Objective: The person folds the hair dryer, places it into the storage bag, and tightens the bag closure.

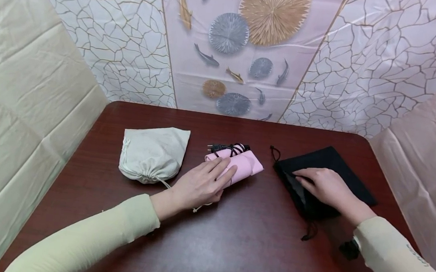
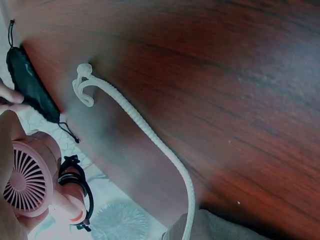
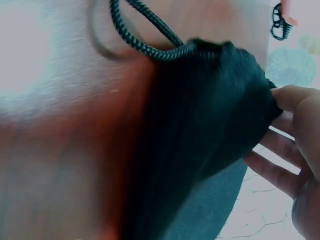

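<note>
A pink hair dryer [image 1: 244, 165] lies folded at the middle of the table, its black cord [image 1: 239, 148] wound up at its far side. My left hand [image 1: 197, 187] grips the dryer's body from above; the left wrist view shows its round slotted grille [image 2: 20, 180]. To the right lies a black drawstring bag [image 1: 330, 157], flat with its mouth slightly parted. The thumb and fingers of my right hand [image 1: 325, 188] pinch the rim of that mouth. In the right wrist view the bag's black drawstring [image 3: 150, 50] loops out beside the mouth.
A light grey drawstring bag [image 1: 155, 154] lies at the left, gathered at its near end. Its pale cord [image 2: 145, 127] trails over the table [image 1: 223, 246] under my left wrist. Patterned cloth [image 1: 129, 35] hangs behind the table, and plain cloth stands at both sides.
</note>
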{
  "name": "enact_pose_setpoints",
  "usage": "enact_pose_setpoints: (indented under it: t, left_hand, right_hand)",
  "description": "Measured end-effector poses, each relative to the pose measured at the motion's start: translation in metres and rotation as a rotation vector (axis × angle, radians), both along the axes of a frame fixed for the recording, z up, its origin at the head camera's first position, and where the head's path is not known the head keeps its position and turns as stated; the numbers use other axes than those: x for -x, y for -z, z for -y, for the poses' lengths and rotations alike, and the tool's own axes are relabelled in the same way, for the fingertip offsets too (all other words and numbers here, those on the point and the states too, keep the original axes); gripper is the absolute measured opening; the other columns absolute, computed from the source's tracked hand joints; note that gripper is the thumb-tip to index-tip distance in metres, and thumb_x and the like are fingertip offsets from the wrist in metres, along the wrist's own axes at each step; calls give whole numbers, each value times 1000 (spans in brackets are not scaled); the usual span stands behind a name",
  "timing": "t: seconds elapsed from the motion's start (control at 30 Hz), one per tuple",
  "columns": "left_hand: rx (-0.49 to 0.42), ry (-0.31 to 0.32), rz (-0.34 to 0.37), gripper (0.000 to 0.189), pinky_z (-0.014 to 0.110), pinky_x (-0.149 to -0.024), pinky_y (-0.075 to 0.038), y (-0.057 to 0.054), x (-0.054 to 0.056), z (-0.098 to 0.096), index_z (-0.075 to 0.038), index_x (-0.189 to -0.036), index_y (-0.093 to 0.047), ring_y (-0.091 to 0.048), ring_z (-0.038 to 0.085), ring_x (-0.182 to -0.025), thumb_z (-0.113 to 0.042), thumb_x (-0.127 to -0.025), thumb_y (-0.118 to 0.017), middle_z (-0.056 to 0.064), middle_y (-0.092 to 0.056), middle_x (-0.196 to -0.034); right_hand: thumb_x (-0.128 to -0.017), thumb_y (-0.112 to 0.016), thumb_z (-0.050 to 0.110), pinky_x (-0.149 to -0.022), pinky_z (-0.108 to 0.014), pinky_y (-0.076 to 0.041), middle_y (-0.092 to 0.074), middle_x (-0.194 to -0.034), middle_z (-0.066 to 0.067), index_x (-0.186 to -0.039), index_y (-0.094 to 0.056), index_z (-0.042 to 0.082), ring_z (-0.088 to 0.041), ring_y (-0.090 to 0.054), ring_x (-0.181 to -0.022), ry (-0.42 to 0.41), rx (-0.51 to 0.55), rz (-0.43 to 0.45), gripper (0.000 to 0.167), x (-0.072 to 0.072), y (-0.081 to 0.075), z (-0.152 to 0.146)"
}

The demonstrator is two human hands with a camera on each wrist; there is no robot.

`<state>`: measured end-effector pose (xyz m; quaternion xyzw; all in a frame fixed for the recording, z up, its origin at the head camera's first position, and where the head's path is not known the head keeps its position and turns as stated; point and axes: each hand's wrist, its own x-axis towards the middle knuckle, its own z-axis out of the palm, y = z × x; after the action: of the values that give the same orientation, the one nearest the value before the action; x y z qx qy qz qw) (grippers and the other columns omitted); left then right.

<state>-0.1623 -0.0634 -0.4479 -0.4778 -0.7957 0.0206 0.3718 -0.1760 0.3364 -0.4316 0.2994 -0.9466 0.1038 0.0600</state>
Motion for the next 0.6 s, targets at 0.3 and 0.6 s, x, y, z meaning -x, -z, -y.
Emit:
enact_pose_setpoints:
  t: [0.3,0.6]
  left_hand:
    - [2,29,-11,62,38,-99,-59,-8,-6,2,-2,-139,-65,-68,32,-120,-31,-86,-77,21,-68,-137]
    - [-28,108,-54,51,38,-98,-60,-12,-14,-6,-2,-135,-68,-71,33,-119,-28,-91,-71,21,-71,-132]
  right_hand:
    - [-94,-79,6,-81,-55,-62,-81,-110,-13,-118,-82,8,-32,-78,-97,-32,124,-119,24,13,-21,17]
    - [-91,-80,4,-79,-56,-62,-81,-108,-13,-115,-82,8,-33,-78,-95,-62,169,-182,24,22,-30,37]
